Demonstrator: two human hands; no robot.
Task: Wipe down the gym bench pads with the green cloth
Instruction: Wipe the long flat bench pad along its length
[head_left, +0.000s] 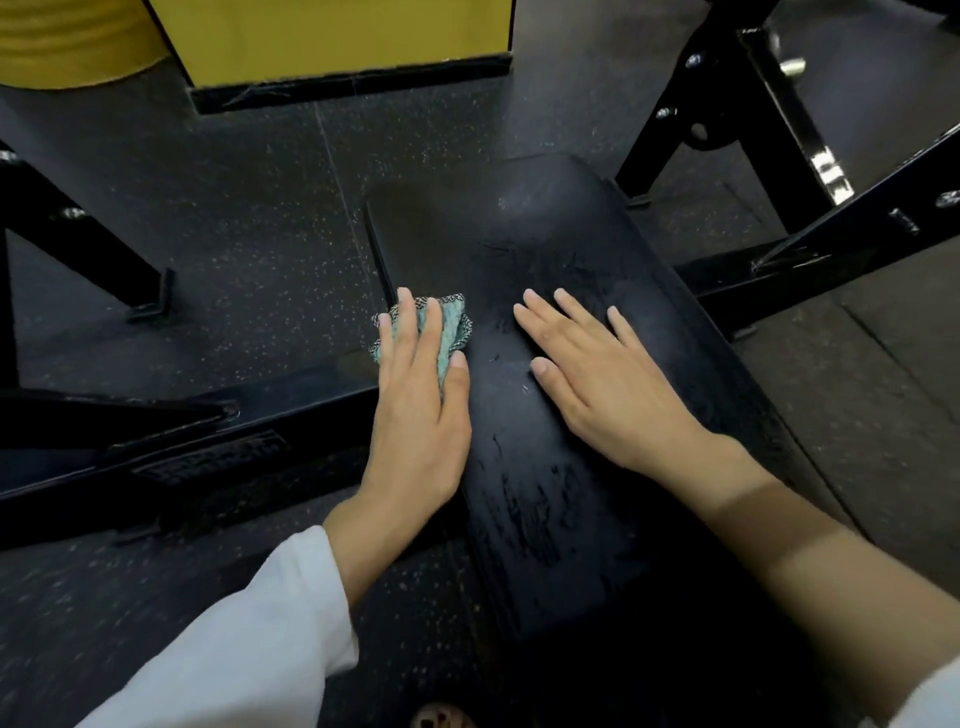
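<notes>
- from my remote seat i see the left hand (415, 415) lying flat on the green cloth (453, 325), fingers straight and close together, pressing it down rather than curling round it.
- the green cloth is bunched under those fingers at the left edge of the black bench pad (545, 519); its checked black-and-white hem shows past the fingertips, and one corner hangs over the pad's edge.
- the right hand (597, 379) rests palm down on the middle of the same pad, fingers spread wide and holding nothing, just beside the cloth but not touching it.
- the pad runs from the bottom of my view up and away; its surface is scuffed and cracked, with a pale smudge near the far end.
- a white sleeve (249, 634) covers the left forearm; the right forearm is bare.
- a black steel frame bar (156, 441) runs out to the left from under the pad, and another frame (831, 228) stands at the right.
- the floor (234, 234) is dark speckled rubber, with a yellow panel (332, 36) at the far side.
</notes>
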